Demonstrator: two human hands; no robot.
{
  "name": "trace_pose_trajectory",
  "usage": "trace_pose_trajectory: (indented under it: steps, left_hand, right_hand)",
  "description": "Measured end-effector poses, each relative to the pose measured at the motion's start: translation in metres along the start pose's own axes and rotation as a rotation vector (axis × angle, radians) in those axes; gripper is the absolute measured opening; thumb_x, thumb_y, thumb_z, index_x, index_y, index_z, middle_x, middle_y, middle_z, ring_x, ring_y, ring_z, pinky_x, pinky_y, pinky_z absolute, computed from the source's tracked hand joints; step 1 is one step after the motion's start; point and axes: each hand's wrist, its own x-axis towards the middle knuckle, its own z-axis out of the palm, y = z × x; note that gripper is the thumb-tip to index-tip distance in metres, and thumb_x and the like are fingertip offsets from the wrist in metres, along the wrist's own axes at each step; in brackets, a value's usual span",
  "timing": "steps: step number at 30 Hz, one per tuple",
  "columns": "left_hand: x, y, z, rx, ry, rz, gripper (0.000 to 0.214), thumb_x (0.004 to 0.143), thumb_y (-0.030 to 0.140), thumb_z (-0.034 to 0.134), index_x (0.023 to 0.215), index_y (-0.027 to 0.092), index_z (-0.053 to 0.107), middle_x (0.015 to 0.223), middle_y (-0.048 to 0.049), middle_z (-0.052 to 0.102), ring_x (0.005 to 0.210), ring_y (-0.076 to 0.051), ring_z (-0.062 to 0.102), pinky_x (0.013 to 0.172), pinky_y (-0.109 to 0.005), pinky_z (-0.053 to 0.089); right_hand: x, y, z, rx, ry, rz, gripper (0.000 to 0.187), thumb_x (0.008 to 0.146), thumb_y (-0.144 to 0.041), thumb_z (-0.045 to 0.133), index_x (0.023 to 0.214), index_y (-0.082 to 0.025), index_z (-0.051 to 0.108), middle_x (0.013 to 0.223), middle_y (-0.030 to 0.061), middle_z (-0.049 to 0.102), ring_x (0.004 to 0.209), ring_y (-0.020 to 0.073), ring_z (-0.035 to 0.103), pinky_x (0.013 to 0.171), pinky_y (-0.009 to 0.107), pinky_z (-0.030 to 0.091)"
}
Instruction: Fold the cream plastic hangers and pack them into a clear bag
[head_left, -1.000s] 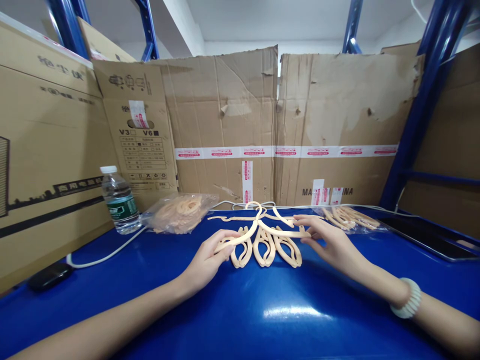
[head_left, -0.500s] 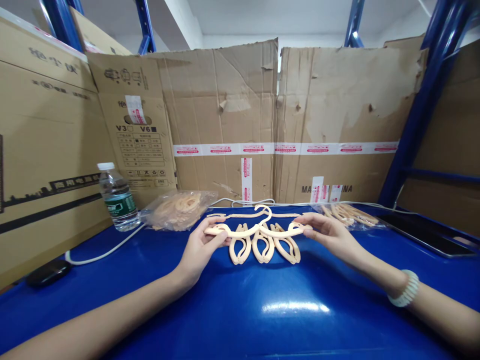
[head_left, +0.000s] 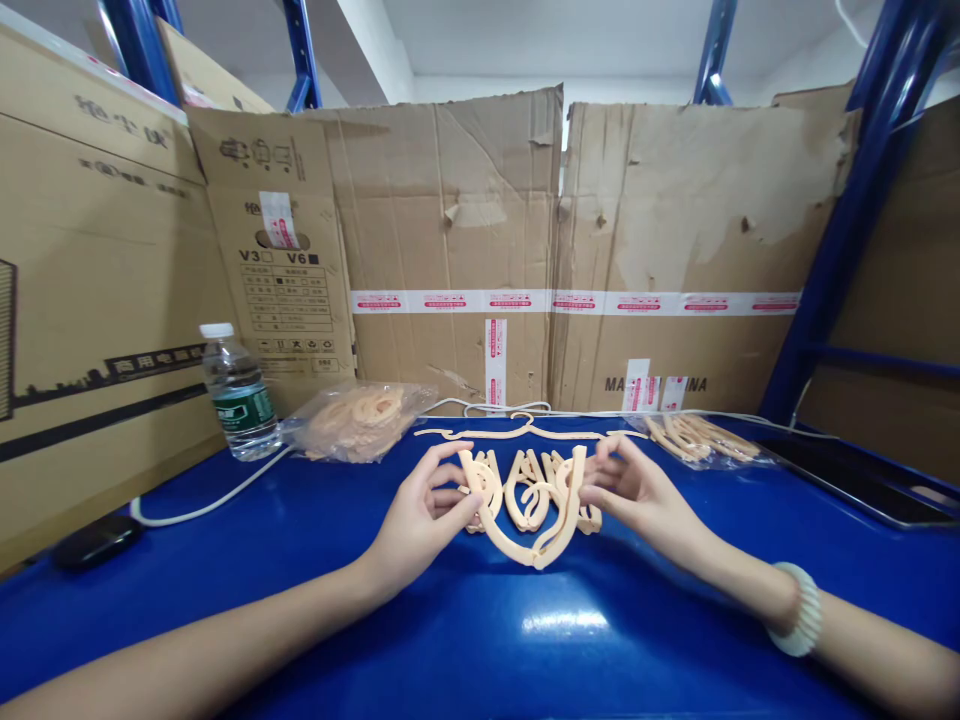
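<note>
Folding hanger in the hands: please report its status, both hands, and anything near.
Left hand and right hand both holding folding hanger. Bent into a V, open end up. Folded hangers close behind, partly covered.

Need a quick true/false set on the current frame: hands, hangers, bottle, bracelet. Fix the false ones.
1. The left hand and right hand both touch the front hanger. True.
2. The front hanger is spread out straight. False: it is bent up into a U shape.
3. A spread hanger lies behind it. True.
4. The bracelet is on the left wrist. False: it is on the right wrist.
5. The bottle has a white cap. True.
</note>
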Motion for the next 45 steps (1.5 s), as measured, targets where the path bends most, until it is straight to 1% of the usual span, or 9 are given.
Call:
trace_pose_trajectory:
  steps: [5,11,14,18,21,25,32,38,45]
  left_hand:
    - [-0.003,0.001,0.004,-0.015,0.015,0.029,0.05,0.076,0.026,0.072,0.115,0.023,0.041,0.082,0.0023,0.063,0.063,-0.014,0.067,0.061,-0.026,0.058]
    - [-0.005,-0.004,0.0,0.028,-0.001,0.002,0.021,0.077,0.027,0.073,0.08,0.017,0.054,0.084,-0.0007,0.065,0.067,-0.014,0.067,0.064,-0.025,0.057]
    - [-0.005,-0.003,-0.001,0.085,-0.015,0.057,0.013,0.079,0.027,0.07,0.082,0.017,0.063,0.084,-0.0036,0.068,0.076,-0.018,0.068,0.07,-0.029,0.058]
    - [-0.008,0.002,0.0,0.204,-0.121,0.169,0.013,0.084,0.024,0.065,0.095,0.018,0.069,0.114,-0.0086,0.065,0.101,-0.024,0.065,0.086,-0.034,0.056]
    - [-0.01,0.003,0.001,0.188,-0.226,0.16,0.023,0.086,0.021,0.062,0.108,0.019,0.067,0.123,-0.0096,0.061,0.103,-0.024,0.065,0.093,-0.037,0.054]
    - [-0.01,0.001,0.0,0.094,-0.246,0.083,0.026,0.086,0.023,0.062,0.112,0.02,0.063,0.125,-0.0086,0.059,0.11,-0.024,0.062,0.097,-0.037,0.052]
    - [-0.009,0.005,0.0,0.114,-0.331,0.037,0.03,0.091,0.028,0.056,0.12,0.021,0.059,0.124,-0.0094,0.061,0.109,-0.023,0.061,0.097,-0.039,0.049]
    - [-0.012,0.009,-0.003,0.331,-0.422,0.179,0.038,0.092,0.024,0.05,0.13,0.024,0.055,0.136,-0.0095,0.053,0.12,-0.027,0.054,0.099,-0.042,0.047]
    - [-0.014,0.011,-0.006,0.427,-0.502,0.14,0.052,0.091,0.027,0.053,0.141,0.027,0.039,0.144,-0.008,0.045,0.129,-0.028,0.045,0.109,-0.047,0.036]
  right_hand:
    - [-0.008,-0.011,0.013,-0.171,-0.271,0.018,0.017,0.088,-0.034,0.063,0.09,-0.018,0.059,0.092,0.0036,0.063,0.087,0.0154,0.062,0.081,0.03,0.051]
    - [-0.014,-0.02,0.014,-0.245,-0.433,0.007,0.031,0.092,-0.033,0.057,0.122,-0.024,0.059,0.127,0.0083,0.058,0.115,0.022,0.056,0.097,0.04,0.047]
    - [-0.015,-0.018,0.013,-0.228,-0.45,0.002,0.042,0.091,-0.032,0.058,0.132,-0.025,0.053,0.133,0.0097,0.053,0.116,0.0224,0.055,0.098,0.041,0.047]
    - [-0.016,-0.016,0.013,-0.214,-0.447,0.002,0.048,0.09,-0.029,0.059,0.137,-0.028,0.048,0.134,0.0094,0.051,0.111,0.0218,0.057,0.097,0.041,0.048]
    - [-0.015,-0.018,0.013,-0.202,-0.457,-0.001,0.05,0.09,-0.028,0.06,0.138,-0.03,0.046,0.137,0.009,0.049,0.111,0.0218,0.058,0.097,0.041,0.048]
    - [-0.015,-0.02,0.011,-0.246,-0.444,-0.022,0.05,0.09,-0.027,0.059,0.138,-0.03,0.045,0.144,0.0087,0.042,0.116,0.0228,0.055,0.098,0.042,0.047]
    - [-0.015,-0.021,0.008,-0.34,-0.432,-0.045,0.047,0.09,-0.032,0.059,0.136,-0.027,0.048,0.139,0.0093,0.048,0.126,0.0258,0.047,0.103,0.045,0.043]
    - [-0.014,-0.025,0.007,-0.245,-0.455,0.026,0.044,0.089,-0.036,0.06,0.132,-0.026,0.052,0.128,0.0095,0.057,0.11,0.0224,0.058,0.097,0.043,0.047]
    - [-0.009,-0.019,0.004,-0.063,-0.514,0.173,0.048,0.085,-0.039,0.066,0.129,-0.021,0.057,0.108,0.0083,0.068,0.093,0.0187,0.064,0.086,0.035,0.051]
